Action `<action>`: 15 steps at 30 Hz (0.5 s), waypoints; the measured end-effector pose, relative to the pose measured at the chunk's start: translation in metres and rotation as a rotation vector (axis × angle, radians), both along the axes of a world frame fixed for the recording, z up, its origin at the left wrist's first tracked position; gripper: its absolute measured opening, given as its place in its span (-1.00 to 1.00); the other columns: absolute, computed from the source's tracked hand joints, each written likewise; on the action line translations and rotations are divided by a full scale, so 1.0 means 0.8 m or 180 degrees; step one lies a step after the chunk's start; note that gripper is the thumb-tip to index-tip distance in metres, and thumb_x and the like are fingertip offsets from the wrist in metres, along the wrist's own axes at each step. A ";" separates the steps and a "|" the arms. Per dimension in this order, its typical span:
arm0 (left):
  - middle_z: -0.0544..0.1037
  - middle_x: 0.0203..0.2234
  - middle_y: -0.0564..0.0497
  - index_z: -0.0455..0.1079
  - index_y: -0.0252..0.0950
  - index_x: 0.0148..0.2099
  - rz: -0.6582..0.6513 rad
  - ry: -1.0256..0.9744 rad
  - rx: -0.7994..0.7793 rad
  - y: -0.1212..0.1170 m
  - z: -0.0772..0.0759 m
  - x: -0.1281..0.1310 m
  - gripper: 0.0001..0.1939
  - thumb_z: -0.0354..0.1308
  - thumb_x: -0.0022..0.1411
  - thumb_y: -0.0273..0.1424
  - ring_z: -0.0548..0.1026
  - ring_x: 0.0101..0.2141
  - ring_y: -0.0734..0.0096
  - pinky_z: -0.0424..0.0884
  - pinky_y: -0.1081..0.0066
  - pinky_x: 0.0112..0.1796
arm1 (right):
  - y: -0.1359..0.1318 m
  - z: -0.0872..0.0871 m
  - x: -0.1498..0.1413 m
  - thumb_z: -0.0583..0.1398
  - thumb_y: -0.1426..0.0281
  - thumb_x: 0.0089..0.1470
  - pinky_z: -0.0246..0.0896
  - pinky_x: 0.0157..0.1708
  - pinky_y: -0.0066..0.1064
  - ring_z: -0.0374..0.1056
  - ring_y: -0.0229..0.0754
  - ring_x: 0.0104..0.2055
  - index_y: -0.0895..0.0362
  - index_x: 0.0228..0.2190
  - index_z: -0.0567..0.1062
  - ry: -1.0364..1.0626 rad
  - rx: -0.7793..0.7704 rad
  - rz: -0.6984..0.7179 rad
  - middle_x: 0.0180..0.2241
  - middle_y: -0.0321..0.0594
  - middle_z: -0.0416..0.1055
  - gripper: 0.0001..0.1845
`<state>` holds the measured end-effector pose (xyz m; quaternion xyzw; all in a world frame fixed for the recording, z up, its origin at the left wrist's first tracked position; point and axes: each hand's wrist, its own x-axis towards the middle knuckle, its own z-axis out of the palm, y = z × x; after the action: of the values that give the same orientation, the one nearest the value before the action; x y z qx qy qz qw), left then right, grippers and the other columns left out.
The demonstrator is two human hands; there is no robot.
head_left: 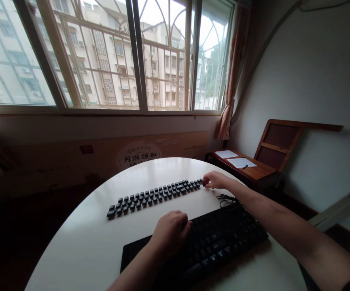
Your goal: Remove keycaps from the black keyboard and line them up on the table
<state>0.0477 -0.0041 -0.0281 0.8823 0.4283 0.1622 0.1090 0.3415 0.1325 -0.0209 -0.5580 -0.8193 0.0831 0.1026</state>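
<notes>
A black keyboard lies at an angle on the round white table, and part of its left end looks bare of keys. Beyond it, loose black keycaps stand in slanting rows. My right hand is at the right end of these rows, its fingertips pinched on a small dark keycap. Over the keyboard's upper edge rests my left hand, fingers curled in and closed; whatever is inside them is hidden. A coiled black cable lies behind the keyboard, near my right forearm.
A wooden chair or bench holding paper sheets and a pen stands beyond the table on the right. Printed cardboard leans under the barred window. The table's curved edge runs round the left and far sides.
</notes>
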 end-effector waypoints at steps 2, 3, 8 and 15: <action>0.48 -0.45 -0.01 0.36 -0.25 -0.43 -0.0023 0.0014 -0.0018 -0.001 0.001 0.000 -0.74 0.01 0.29 -0.32 0.41 -0.41 0.34 0.23 0.41 -0.40 | 0.004 -0.004 0.001 0.30 0.42 -0.09 0.21 -0.42 -0.50 0.45 -0.26 -0.47 0.10 -0.32 0.62 -0.0067 -0.0081 0.0014 -0.34 -0.29 0.59 -0.80; 0.48 -0.46 -0.01 0.37 -0.25 -0.43 -0.0036 0.0018 -0.0033 -0.001 0.001 0.000 -0.75 0.01 0.29 -0.33 0.42 -0.41 0.34 0.24 0.41 -0.39 | 0.006 -0.006 0.001 0.30 0.42 -0.08 0.21 -0.41 -0.50 0.46 -0.25 -0.46 0.10 -0.30 0.62 -0.0095 -0.0098 0.0015 -0.33 -0.28 0.59 -0.79; 0.48 -0.46 -0.02 0.37 -0.25 -0.43 -0.0065 0.0029 -0.0059 -0.002 0.004 0.001 -0.75 0.01 0.29 -0.33 0.43 -0.39 0.33 0.24 0.41 -0.40 | 0.011 -0.009 -0.001 0.28 0.39 -0.04 0.22 -0.34 -0.48 0.48 -0.22 -0.38 0.06 -0.25 0.63 -0.0220 -0.0078 0.0024 -0.31 -0.28 0.60 -0.76; 0.49 -0.47 0.00 0.35 -0.25 -0.44 -0.0079 0.0047 0.0016 -0.002 0.002 0.001 -0.75 0.03 0.29 -0.34 0.42 -0.42 0.35 0.18 0.42 -0.43 | 0.014 -0.012 -0.008 0.28 0.39 -0.06 0.18 -0.34 -0.45 0.48 -0.18 -0.33 0.05 -0.25 0.62 -0.0329 0.0087 0.0000 -0.30 -0.27 0.60 -0.74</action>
<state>0.0481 -0.0060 -0.0268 0.8889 0.4177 0.1554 0.1057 0.3353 0.1433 -0.0302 -0.5600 -0.8246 0.0431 0.0678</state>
